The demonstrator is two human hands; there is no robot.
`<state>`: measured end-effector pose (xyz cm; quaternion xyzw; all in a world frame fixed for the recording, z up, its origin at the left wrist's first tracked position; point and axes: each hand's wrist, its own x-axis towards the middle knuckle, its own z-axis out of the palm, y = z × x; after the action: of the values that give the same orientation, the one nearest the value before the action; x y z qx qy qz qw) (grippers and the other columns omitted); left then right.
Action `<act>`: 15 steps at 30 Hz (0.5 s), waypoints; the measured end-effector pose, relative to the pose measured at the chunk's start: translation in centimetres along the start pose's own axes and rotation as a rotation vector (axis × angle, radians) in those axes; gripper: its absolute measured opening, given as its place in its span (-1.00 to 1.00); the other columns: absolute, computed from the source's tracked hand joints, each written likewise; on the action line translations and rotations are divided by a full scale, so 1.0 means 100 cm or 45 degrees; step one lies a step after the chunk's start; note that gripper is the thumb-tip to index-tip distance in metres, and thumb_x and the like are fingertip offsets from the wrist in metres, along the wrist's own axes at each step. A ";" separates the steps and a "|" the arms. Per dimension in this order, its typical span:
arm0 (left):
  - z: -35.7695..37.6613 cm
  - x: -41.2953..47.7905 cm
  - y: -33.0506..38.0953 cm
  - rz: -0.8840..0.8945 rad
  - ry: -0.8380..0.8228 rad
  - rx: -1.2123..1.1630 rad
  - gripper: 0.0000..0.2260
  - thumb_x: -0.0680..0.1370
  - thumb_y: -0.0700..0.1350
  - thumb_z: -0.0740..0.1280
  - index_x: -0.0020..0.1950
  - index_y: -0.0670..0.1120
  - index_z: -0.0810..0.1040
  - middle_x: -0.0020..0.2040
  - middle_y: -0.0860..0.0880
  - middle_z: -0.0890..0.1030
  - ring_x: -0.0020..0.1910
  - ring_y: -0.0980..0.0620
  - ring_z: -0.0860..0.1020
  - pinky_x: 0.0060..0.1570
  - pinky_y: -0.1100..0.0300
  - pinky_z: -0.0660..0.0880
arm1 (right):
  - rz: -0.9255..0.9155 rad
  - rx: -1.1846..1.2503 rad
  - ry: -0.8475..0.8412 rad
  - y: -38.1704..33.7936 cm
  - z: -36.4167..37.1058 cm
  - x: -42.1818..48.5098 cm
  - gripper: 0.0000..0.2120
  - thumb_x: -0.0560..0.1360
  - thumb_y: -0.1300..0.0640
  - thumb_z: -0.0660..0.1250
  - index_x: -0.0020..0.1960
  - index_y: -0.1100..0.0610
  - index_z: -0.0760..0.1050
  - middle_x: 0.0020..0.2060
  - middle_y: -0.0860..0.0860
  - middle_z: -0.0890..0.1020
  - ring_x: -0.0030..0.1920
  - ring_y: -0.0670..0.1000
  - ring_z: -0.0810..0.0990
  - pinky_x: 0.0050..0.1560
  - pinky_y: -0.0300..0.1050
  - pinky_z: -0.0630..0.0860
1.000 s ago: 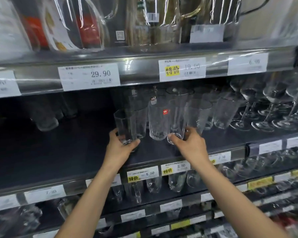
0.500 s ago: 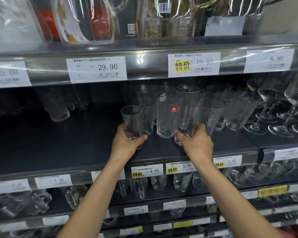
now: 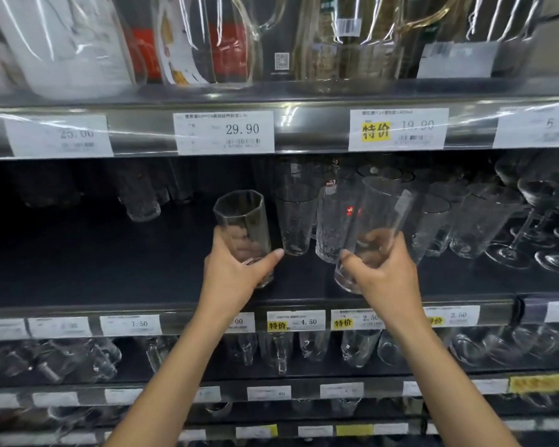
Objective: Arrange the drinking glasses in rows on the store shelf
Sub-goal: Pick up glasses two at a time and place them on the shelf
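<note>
My left hand (image 3: 236,275) grips the lower part of a clear, faceted drinking glass (image 3: 241,221), held about upright just above the dark shelf (image 3: 94,269). Around the base of a taller tapered glass (image 3: 381,217) my right hand (image 3: 384,275) is closed; that glass tilts to the right and is off the shelf. Behind both hands several more clear tumblers (image 3: 296,217) stand bunched in the shelf's middle, one with a small red sticker (image 3: 349,210).
Stemmed wine glasses (image 3: 536,221) crowd the shelf's right end. A few tumblers (image 3: 142,201) stand at the back left. Pitchers (image 3: 226,40) fill the shelf above, behind a rail of price tags (image 3: 223,132). Lower shelves hold more glassware (image 3: 359,346).
Both hands have drawn their glasses toward me and lifted them off the shelf. The right glass has tipped to the right. The camera has moved closer.
</note>
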<state>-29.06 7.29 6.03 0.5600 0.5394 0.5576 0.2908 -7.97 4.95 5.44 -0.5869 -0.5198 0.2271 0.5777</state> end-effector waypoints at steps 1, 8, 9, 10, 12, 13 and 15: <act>-0.008 -0.008 0.004 0.029 0.032 -0.025 -0.52 0.34 0.00 0.61 0.05 0.20 0.38 -0.13 0.09 0.65 -0.15 0.26 0.64 -0.16 0.36 0.56 | -0.015 0.100 -0.072 -0.007 0.003 -0.005 -0.64 0.38 0.03 0.51 0.06 -0.12 0.41 -0.19 -0.12 0.64 -0.15 -0.06 0.64 -0.11 0.03 0.63; -0.079 -0.056 0.004 -0.042 0.190 -0.431 -0.52 0.37 -0.17 0.56 0.17 0.05 0.41 -0.06 -0.10 0.69 -0.23 -0.13 0.68 -0.18 0.12 0.61 | 0.237 0.693 -0.492 -0.029 0.063 -0.053 -0.59 0.29 0.17 0.42 0.10 0.08 0.41 -0.16 0.11 0.62 -0.21 0.16 0.70 -0.25 0.05 0.63; -0.092 -0.062 0.002 -0.073 0.206 -0.439 -0.51 0.38 -0.19 0.55 0.19 0.06 0.41 -0.04 -0.11 0.70 -0.28 -0.11 0.66 -0.18 0.11 0.62 | 0.285 0.733 -0.537 -0.032 0.075 -0.061 -0.60 0.28 0.16 0.42 0.09 0.08 0.43 -0.16 0.15 0.62 -0.24 0.18 0.70 -0.29 0.03 0.62; -0.106 -0.068 0.000 -0.110 0.227 -0.437 -0.50 0.38 -0.19 0.54 0.22 0.08 0.42 -0.05 -0.11 0.70 -0.32 -0.10 0.64 -0.16 0.09 0.62 | 0.324 0.766 -0.583 -0.036 0.087 -0.068 -0.61 0.27 0.14 0.42 0.08 0.06 0.44 -0.17 0.16 0.63 -0.28 0.19 0.69 -0.34 -0.01 0.61; -0.135 -0.078 -0.008 -0.167 0.288 -0.398 -0.51 0.38 -0.12 0.53 0.22 0.14 0.45 -0.14 -0.11 0.69 -0.31 -0.11 0.63 -0.07 0.00 0.61 | 0.383 0.788 -0.671 -0.044 0.112 -0.083 -0.62 0.28 0.09 0.44 0.06 0.02 0.47 -0.21 0.13 0.67 -0.32 0.16 0.67 -0.37 -0.05 0.59; -0.150 -0.083 -0.011 -0.187 0.316 -0.364 -0.52 0.37 -0.06 0.53 0.21 0.18 0.46 -0.18 -0.11 0.67 -0.27 -0.11 0.64 -0.01 -0.05 0.59 | 0.401 0.778 -0.716 -0.048 0.124 -0.090 -0.61 0.28 0.05 0.45 0.07 0.02 0.47 -0.22 0.14 0.68 -0.34 0.15 0.67 -0.38 -0.05 0.58; -0.180 -0.090 -0.014 -0.204 0.381 -0.298 -0.51 0.34 0.07 0.57 0.19 0.23 0.47 -0.16 -0.08 0.67 -0.17 -0.10 0.68 0.02 -0.02 0.59 | 0.423 0.748 -0.823 -0.056 0.147 -0.105 -0.55 0.27 -0.04 0.49 0.10 0.04 0.48 -0.23 0.17 0.67 -0.35 0.15 0.65 -0.38 -0.05 0.57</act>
<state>-44.47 -5.67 5.71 0.3886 0.5509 0.6684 0.3142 -26.35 1.13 3.70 -0.3730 -0.4859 0.6252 0.4837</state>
